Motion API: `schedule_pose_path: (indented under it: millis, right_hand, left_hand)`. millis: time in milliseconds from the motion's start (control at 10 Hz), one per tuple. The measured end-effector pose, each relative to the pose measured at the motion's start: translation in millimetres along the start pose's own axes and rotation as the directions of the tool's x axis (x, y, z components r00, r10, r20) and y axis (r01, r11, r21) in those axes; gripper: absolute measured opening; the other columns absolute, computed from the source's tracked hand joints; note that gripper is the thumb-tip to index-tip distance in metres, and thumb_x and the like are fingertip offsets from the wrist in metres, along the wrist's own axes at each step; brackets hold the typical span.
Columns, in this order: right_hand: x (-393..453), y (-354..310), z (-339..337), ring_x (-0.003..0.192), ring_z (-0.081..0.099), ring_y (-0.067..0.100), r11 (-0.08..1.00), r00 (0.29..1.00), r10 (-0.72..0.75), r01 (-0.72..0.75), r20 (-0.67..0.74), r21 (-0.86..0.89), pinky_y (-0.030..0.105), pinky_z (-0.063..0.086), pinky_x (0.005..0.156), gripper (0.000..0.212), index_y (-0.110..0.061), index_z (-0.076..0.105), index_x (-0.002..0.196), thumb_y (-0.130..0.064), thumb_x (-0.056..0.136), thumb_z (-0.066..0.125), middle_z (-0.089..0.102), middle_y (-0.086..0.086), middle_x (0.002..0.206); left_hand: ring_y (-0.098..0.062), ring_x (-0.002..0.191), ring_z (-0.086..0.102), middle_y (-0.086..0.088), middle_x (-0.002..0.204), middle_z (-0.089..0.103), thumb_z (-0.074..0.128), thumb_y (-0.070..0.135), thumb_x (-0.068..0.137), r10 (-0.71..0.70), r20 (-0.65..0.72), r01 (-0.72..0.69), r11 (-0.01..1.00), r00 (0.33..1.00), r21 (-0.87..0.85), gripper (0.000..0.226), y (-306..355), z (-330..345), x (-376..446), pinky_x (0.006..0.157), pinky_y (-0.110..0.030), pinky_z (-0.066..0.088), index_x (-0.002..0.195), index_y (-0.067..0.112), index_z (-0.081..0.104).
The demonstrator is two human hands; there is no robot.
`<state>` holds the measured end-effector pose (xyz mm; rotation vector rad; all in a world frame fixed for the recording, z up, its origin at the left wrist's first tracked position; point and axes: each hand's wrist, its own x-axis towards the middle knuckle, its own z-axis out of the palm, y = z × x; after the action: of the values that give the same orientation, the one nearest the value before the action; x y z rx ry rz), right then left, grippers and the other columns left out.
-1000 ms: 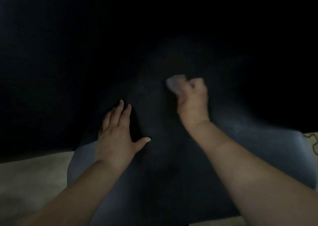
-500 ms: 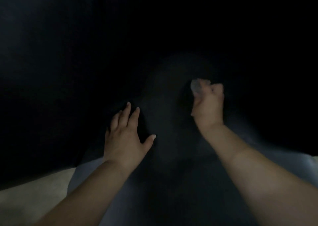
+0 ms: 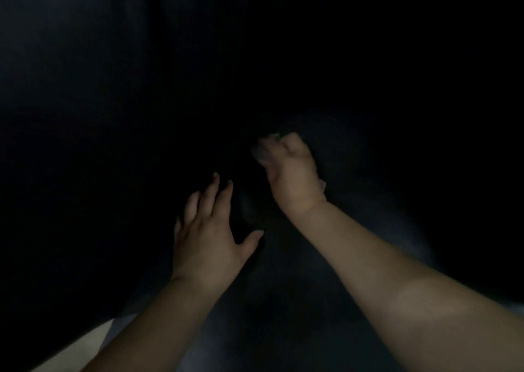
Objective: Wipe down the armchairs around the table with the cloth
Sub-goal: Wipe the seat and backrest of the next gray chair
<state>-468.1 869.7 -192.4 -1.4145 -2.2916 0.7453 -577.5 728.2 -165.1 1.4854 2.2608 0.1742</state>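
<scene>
Evidently the wiping step is under way: the dark armchair (image 3: 283,300) is filling nearly the whole frame, its surface barely lit. Low and centre, the left hand (image 3: 209,238) is lying flat on it, fingers spread. Just above and right, the right hand (image 3: 292,170) is gripping the pale cloth (image 3: 262,152), bunched against the upholstery. Next, I judge, the cloth needs sweeping onto unwiped areas.

No text, label or number can be read anywhere here.
</scene>
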Motion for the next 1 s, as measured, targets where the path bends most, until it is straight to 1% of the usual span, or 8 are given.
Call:
schedule_pose_path:
  millis: [100, 200, 300, 500, 600, 800, 900, 1000]
  right_hand:
    - [12, 3, -6, 0.102, 0.051, 0.032, 0.999, 0.998, -0.041, 0.043, 0.047, -0.031, 0.043, 0.044, 0.087, 0.034, -0.015, 0.058, 0.126, -0.017, 0.092, 0.054, 0.054, 0.017, 0.114]
    - [41, 19, -17, 0.108, 0.049, 0.031, 0.989, 0.984, 0.142, -0.145, -0.104, -0.029, 0.037, 0.041, 0.092, 0.034, -0.015, 0.057, 0.126, -0.017, 0.092, 0.052, 0.052, 0.017, 0.121]
    - [66, 6, -4, 0.112, 0.048, 0.032, 0.979, 0.976, 0.198, -0.201, -0.086, -0.02, 0.034, 0.038, 0.093, 0.033, -0.011, 0.057, 0.124, -0.01, 0.092, 0.05, 0.05, 0.019, 0.123]
    - [68, -41, 27, 0.127, 0.039, 0.035, 0.999, 0.976, 0.001, 0.01, 0.217, -0.048, 0.039, 0.033, 0.105, 0.033, -0.001, 0.06, 0.12, 0.001, 0.089, 0.049, 0.046, 0.022, 0.135]
    - [37, -34, 10, 0.121, 0.044, 0.034, 0.993, 0.961, -0.084, 0.103, 0.265, -0.057, 0.042, 0.038, 0.101, 0.03, -0.011, 0.065, 0.117, -0.007, 0.091, 0.051, 0.051, 0.019, 0.129]
    - [-12, 12, -29, 0.103, 0.053, 0.031, 0.977, 0.978, 0.209, -0.208, -0.019, 0.055, 0.043, 0.045, 0.09, 0.03, -0.016, 0.065, 0.116, -0.012, 0.089, 0.054, 0.055, 0.017, 0.113]
    - [-42, -5, -17, 0.102, 0.052, 0.029, 0.972, 0.974, 0.226, -0.224, -0.029, 0.066, 0.039, 0.045, 0.088, 0.031, -0.014, 0.064, 0.118, -0.011, 0.088, 0.056, 0.054, 0.015, 0.113]
    - [-75, -12, -13, 0.099, 0.053, 0.03, 0.99, 0.988, 0.134, -0.137, 0.08, 0.031, 0.043, 0.047, 0.086, 0.032, -0.011, 0.063, 0.121, -0.007, 0.089, 0.057, 0.055, 0.016, 0.109]
  left_hand:
    - [-0.017, 0.138, 0.011, 0.014, 0.159, 0.006, 0.054, 0.074, 0.069, 0.005, 0.021, -0.005, 1.0, 1.0, 0.003, 0.097, -3, 0, 2, 0.106, -0.043, 0.028, 0.149, 0.033, 0.019]
    - [-0.018, 0.139, 0.014, 0.016, 0.159, 0.006, 0.053, 0.076, 0.067, 0.01, 0.032, -0.01, 1.0, 0.999, -0.006, 0.098, -6, 0, 3, 0.105, -0.042, 0.03, 0.149, 0.034, 0.019]
    - [-0.016, 0.14, 0.014, 0.017, 0.158, 0.005, 0.054, 0.076, 0.066, 0.001, 0.035, -0.001, 1.0, 0.999, -0.017, 0.097, -6, 0, 4, 0.105, -0.041, 0.03, 0.148, 0.036, 0.02]
    - [-0.017, 0.139, 0.014, 0.014, 0.157, 0.014, 0.052, 0.078, 0.066, 0.026, 0.075, -0.025, 1.0, 0.997, -0.005, 0.094, -10, -3, 6, 0.107, -0.042, 0.027, 0.146, 0.035, 0.026]
    - [-0.015, 0.139, 0.011, 0.016, 0.158, 0.008, 0.052, 0.078, 0.067, 0.045, 0.076, -0.045, 0.999, 0.996, -0.002, 0.094, -12, -7, 6, 0.106, -0.04, 0.028, 0.145, 0.037, 0.023]
    - [-0.013, 0.139, 0.01, 0.014, 0.159, 0.007, 0.059, 0.069, 0.071, 0.069, 0.085, -0.069, 0.998, 0.994, -0.007, 0.094, -14, -10, 3, 0.104, -0.04, 0.031, 0.149, 0.033, 0.021]
    - [-0.012, 0.138, 0.009, 0.013, 0.158, 0.01, 0.062, 0.063, 0.074, 0.062, 0.099, -0.062, 0.998, 0.993, 0.002, 0.09, -13, -11, -3, 0.105, -0.039, 0.031, 0.149, 0.031, 0.023]
    - [-0.011, 0.14, 0.005, 0.013, 0.159, 0.005, 0.06, 0.056, 0.08, 0.057, 0.154, -0.061, 0.998, 0.986, 0.026, 0.086, -12, -15, -16, 0.109, -0.037, 0.026, 0.15, 0.03, 0.018]
